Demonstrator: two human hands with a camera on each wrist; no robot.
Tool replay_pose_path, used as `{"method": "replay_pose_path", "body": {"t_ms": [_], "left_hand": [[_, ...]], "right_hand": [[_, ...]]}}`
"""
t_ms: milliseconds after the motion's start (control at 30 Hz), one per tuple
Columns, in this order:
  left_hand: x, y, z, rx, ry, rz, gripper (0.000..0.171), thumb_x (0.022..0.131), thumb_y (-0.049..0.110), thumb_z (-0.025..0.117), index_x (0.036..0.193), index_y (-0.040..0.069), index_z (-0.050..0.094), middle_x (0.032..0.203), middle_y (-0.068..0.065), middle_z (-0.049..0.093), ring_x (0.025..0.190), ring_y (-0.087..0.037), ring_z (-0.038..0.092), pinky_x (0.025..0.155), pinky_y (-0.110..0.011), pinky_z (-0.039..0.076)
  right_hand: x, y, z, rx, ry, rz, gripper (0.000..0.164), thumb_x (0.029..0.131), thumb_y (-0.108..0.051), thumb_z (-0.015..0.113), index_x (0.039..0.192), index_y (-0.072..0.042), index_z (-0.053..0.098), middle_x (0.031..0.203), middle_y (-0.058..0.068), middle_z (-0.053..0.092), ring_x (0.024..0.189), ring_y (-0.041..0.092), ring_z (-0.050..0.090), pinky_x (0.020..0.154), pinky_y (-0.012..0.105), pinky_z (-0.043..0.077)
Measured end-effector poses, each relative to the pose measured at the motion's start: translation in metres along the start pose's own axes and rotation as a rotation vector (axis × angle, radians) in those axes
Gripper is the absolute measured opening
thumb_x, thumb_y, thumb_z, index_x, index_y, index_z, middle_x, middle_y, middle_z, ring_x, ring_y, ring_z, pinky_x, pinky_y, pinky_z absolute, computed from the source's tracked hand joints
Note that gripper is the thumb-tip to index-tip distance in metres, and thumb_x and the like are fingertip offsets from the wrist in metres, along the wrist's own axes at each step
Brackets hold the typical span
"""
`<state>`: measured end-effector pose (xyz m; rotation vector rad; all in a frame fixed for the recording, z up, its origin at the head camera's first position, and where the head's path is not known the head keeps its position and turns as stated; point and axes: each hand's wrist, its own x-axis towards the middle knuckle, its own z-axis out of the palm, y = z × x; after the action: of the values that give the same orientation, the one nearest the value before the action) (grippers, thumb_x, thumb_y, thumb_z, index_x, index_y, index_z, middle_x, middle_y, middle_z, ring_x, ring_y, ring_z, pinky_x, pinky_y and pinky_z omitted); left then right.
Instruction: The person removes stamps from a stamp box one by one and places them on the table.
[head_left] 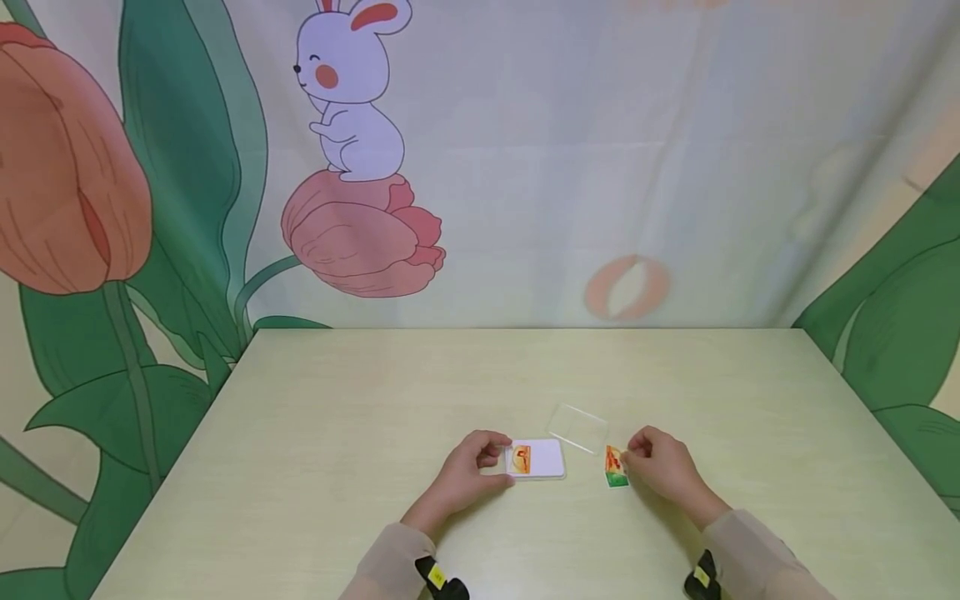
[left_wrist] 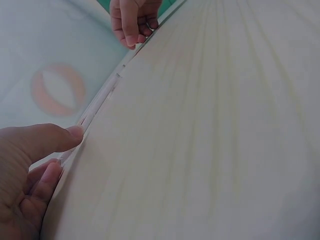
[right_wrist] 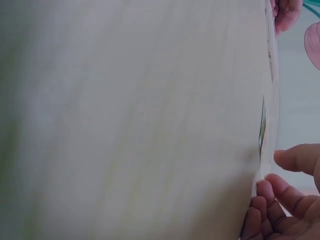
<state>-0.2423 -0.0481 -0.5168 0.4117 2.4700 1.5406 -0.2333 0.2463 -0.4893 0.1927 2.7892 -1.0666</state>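
A flat white rectangular case or stack of cards (head_left: pixel 546 459), with a small orange picture (head_left: pixel 521 459) at its left end, lies on the table. My left hand (head_left: pixel 474 471) grips its left end between thumb and fingers. To the right, a small card printed orange and green (head_left: pixel 617 478) rests on the table. At its upper right edge, the fingertips of my right hand (head_left: pixel 663 465) pinch it. Between and behind the two lies a clear plastic lid or sheet (head_left: pixel 578 428). Both wrist views see these things almost edge-on, with the left hand (left_wrist: pixel 30 170) and right hand (right_wrist: pixel 295 195) low over the tabletop.
The pale wooden table (head_left: pixel 360 400) extends on all sides of the hands. Its far edge meets a hanging cloth (head_left: pixel 525 208) printed with a rabbit and tulips. A dark strap with a yellow mark (head_left: pixel 437 575) sits on the left wrist, and a similar strap (head_left: pixel 702 577) on the right.
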Motion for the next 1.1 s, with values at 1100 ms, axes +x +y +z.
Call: {"method": "replay_pose_path", "body": {"t_ms": [1100], "left_hand": [[-0.001, -0.003, -0.001, -0.007, 0.005, 0.069, 0.045, 0.075, 0.004, 0.076, 0.117, 0.001, 0.058, 0.105, -0.009, 0.054, 0.091, -0.016, 0.050, 0.082, -0.022, 0.046]], "right_hand": [[-0.014, -0.016, 0.004, -0.015, 0.031, -0.045, 0.016, 0.085, -0.014, 0.066, 0.091, -0.002, 0.057, 0.078, 0.004, 0.054, 0.073, 0.018, 0.048, 0.062, 0.026, 0.040]]}}
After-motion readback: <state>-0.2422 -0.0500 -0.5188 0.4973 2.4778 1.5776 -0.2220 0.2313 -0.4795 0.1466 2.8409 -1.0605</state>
